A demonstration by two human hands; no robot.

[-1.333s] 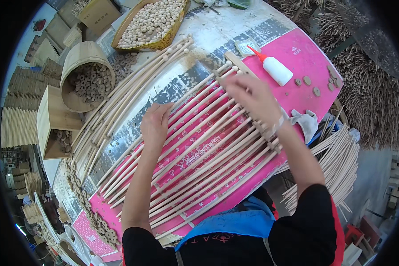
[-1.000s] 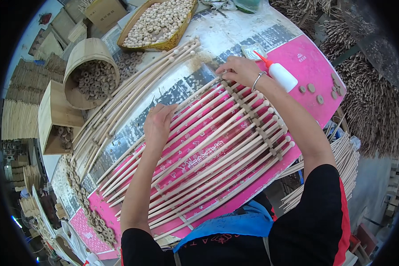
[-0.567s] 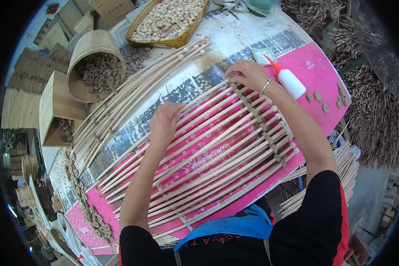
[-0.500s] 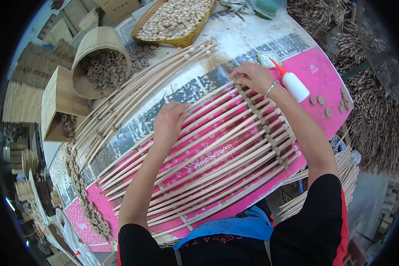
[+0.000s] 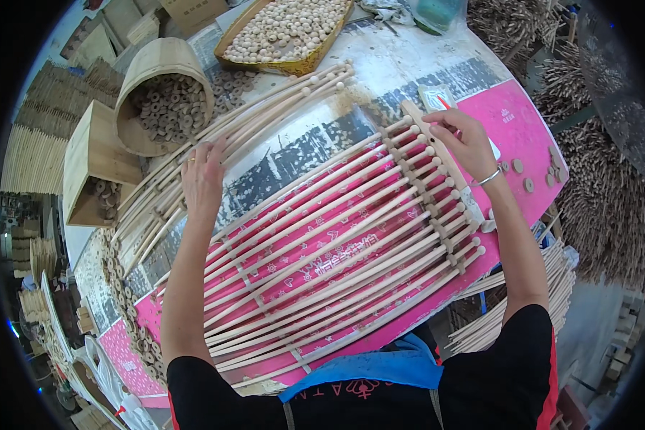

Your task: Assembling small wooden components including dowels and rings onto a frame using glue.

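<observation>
Two grips: your left hand (image 5: 203,175) over loose rods (image 5: 283,100), right hand (image 5: 467,143) at wooden bar (image 5: 443,153); cannot tell if either clenches. Laid-out rods (image 5: 380,210) span pink sheet (image 5: 524,132) on worktop (image 5: 380,51). Better separate loose rods gently, steady bar beside ball ends (image 5: 448,184).

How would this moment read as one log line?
Left hand: at sticks by tub, grip unclear | Right hand: at wooden bar beside beads | White bottle: partly behind right hand

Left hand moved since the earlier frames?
Yes: leftward. The bare left hand is now much closer to the round, pale wooden bucket.
</observation>
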